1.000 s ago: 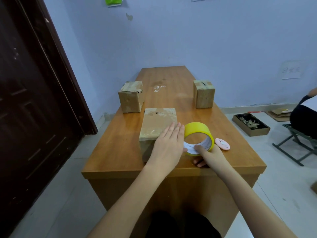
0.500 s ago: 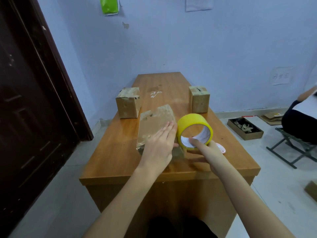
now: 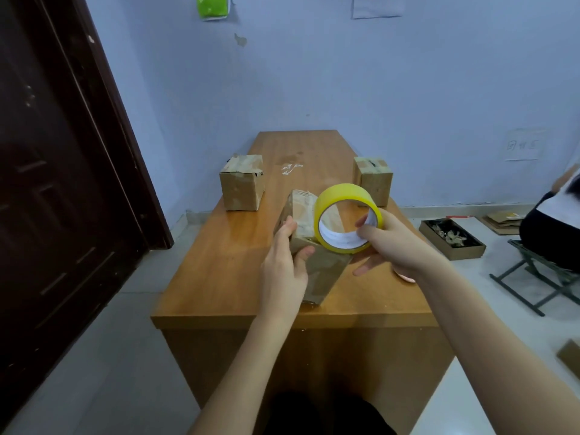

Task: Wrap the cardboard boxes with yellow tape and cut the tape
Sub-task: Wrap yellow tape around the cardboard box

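A flat cardboard box [image 3: 320, 271] is tipped up on its near edge at the front of the wooden table [image 3: 219, 271]. My left hand [image 3: 284, 265] grips its left side. My right hand [image 3: 395, 246] holds a roll of yellow tape [image 3: 345, 196] against the box's right side, thumb inside the core. Two more cardboard boxes stand further back, one at the left [image 3: 241, 183] and one at the right [image 3: 375, 178]. A small pink object [image 3: 406, 277] peeks out under my right wrist.
A dark door [image 3: 53, 183] stands at the left. On the floor to the right are a shallow box of scraps [image 3: 452, 238], flattened cardboard [image 3: 502, 219] and a folding stool [image 3: 539, 271] with a seated person [image 3: 552, 227] on it.
The box has gone from lying flat to tipped up on edge, my left hand shifting from its top to its side. My right hand lifted the tape roll off the table against the box.
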The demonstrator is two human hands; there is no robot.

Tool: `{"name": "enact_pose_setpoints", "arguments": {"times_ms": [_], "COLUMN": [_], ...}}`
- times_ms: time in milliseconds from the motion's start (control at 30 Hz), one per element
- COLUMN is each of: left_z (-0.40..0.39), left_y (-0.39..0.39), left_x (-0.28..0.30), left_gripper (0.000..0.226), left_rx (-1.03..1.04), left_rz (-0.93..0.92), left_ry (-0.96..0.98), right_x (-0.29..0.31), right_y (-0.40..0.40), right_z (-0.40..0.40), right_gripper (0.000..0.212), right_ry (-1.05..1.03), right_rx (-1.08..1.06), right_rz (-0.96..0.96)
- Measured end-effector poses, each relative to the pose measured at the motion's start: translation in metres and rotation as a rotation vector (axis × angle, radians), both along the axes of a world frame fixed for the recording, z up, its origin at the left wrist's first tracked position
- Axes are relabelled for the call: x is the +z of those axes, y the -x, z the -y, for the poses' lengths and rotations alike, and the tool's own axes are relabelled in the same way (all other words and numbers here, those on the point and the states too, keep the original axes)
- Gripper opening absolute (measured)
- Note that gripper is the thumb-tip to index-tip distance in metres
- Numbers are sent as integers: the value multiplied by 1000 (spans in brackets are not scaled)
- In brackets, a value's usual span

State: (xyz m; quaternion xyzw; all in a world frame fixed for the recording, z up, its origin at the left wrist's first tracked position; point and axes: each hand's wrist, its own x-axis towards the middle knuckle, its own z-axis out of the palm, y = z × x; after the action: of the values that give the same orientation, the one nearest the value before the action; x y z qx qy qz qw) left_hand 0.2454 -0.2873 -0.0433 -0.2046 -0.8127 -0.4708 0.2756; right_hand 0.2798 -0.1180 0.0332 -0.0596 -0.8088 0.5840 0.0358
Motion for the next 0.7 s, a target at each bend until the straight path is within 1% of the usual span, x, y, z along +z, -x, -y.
{"name": "enact_pose_setpoints", "arguments": {"times_ms": [33,133,200,267,367,400,467,533,600,700], "left_z": [2,8,12,17,23,24,24,25,28,35], "left_y": [-2,-7,-8,-7,-2,-2,-4,-4,-3,1], "left_x": [-2,-6,-7,-4,7,11,16,17,14,8], "left_gripper": [47,49,50,52,58,60,65,66,61,55], "left_rx": [-2,1,14,64,166,156,114,114,134,182], "left_rz": [14,11,24,35,-113,-131,-105,-81,-59,-48], "left_ry": [-31,-101,-81,16,297,377,485,506,486,496], "right_x": [1,4,5,5,4,4,5,4,2,-1], "right_y": [0,1,3,6,13,16,20,24,26,29], "right_z": [2,5,5,7,14,16,19,22,26,30], "right_gripper": [8,18,24,25,21,19,19,24,29,26], "right_ry": [2,-16,-43,-62,-155,-182,-209,-244,-262,-264], "right_rx": [4,23,39,39,54,61,65,69,63,59], "right_rz": [4,22,34,43,51,49,41,34,34,31]}}
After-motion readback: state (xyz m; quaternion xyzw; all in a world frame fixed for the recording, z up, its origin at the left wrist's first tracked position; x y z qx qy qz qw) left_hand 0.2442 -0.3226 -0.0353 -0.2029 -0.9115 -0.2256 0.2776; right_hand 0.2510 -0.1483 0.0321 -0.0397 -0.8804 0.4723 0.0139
